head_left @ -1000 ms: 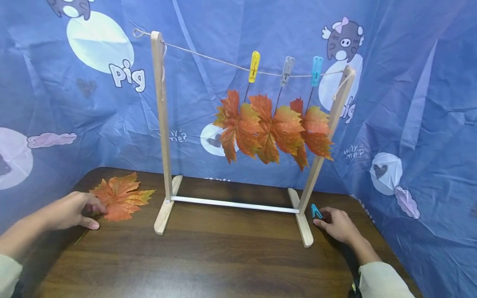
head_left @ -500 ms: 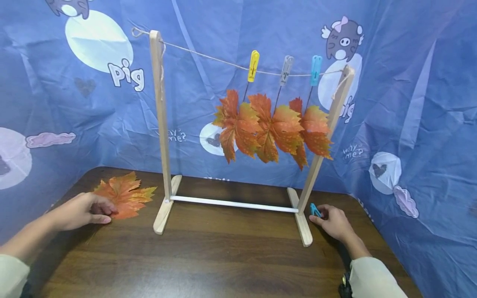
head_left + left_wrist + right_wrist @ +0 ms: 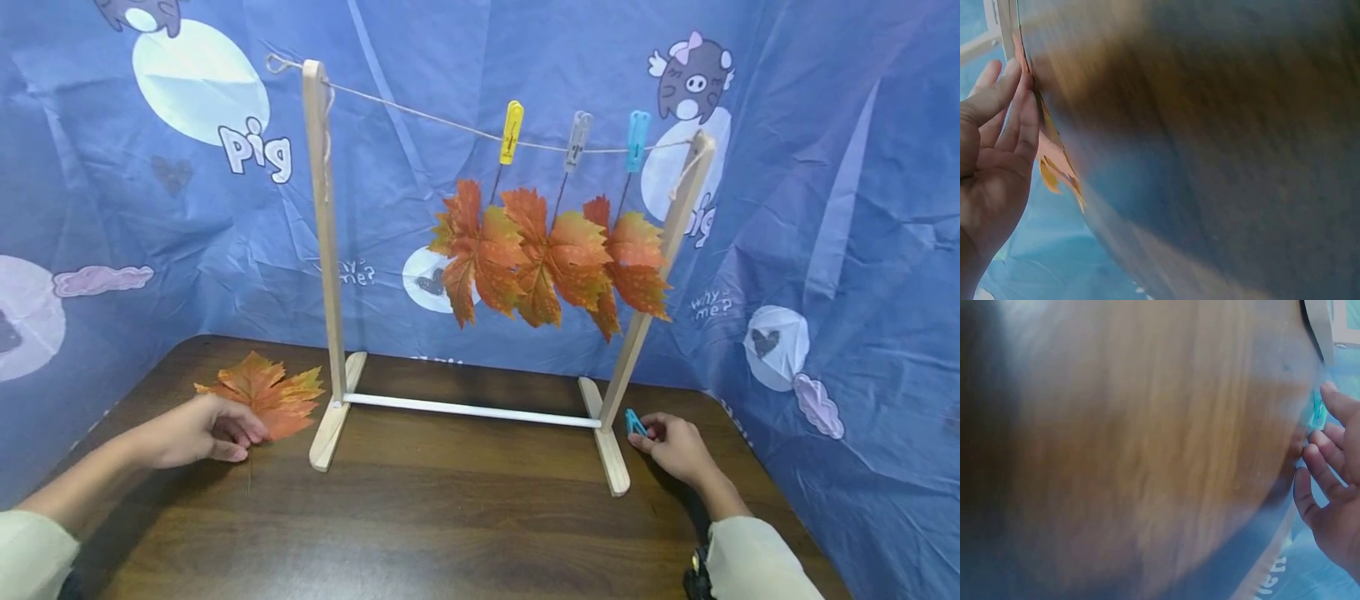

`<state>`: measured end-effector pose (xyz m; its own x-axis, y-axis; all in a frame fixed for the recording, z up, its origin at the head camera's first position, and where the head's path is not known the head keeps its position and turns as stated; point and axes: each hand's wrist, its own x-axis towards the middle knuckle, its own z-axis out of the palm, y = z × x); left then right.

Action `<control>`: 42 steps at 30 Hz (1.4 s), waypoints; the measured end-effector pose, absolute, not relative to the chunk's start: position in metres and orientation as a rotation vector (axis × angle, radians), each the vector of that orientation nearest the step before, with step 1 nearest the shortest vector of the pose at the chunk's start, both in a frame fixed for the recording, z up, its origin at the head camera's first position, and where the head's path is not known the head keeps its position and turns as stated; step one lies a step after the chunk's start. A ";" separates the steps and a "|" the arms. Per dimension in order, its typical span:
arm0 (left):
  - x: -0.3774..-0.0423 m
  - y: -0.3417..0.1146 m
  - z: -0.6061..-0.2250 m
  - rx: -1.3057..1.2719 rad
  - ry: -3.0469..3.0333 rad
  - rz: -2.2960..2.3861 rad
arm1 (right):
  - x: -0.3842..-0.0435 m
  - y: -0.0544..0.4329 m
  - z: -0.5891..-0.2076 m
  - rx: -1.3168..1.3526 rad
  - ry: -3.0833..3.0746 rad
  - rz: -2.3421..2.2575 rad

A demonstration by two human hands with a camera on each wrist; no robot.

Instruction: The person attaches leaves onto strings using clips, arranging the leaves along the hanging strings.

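In the head view, my left hand (image 3: 206, 433) is low over the left of the table, its thumb and fingertips pinching an orange-and-yellow autumn leaf (image 3: 262, 396) near the base of its stem. The thin stem points toward me below the fingers. In the left wrist view, the leaf (image 3: 1054, 147) shows edge-on beside the hand (image 3: 997, 150). At the right, my right hand (image 3: 677, 446) pinches a small blue clothespin (image 3: 634, 422) by the rack's foot. The right wrist view has this clothespin (image 3: 1318, 411) between thumb and fingers of the hand (image 3: 1338, 469).
A wooden rack (image 3: 324, 242) stands mid-table with a string (image 3: 420, 114) across its top. Yellow (image 3: 512, 133), grey (image 3: 577, 142) and blue (image 3: 637, 142) clothespins hold three hanging leaves (image 3: 551, 258). A white bar (image 3: 472, 410) joins its feet. Blue cloth (image 3: 420, 50) surrounds the brown table (image 3: 420, 533).
My left hand and the leaf have moved right, toward the rack; the leaf's stem has swung to point straight toward me. My right fingers have closed in on the blue clothespin, which has turned slightly.
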<state>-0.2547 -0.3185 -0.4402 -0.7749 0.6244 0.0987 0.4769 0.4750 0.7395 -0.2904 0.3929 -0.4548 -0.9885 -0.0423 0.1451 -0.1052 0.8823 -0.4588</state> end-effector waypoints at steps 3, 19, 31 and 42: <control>-0.255 -0.309 -0.438 0.930 2.517 1.137 | -0.293 0.393 -0.456 0.088 -2.922 0.720; -0.260 -0.277 -0.436 1.243 2.665 0.873 | -0.298 0.381 -0.456 -0.051 -2.957 0.708; -0.265 -0.263 -0.437 1.396 2.653 0.795 | -0.297 0.384 -0.460 -0.050 -2.877 0.758; -0.260 -0.255 -0.436 1.330 2.705 0.650 | -0.291 0.385 -0.459 -0.046 -2.837 0.799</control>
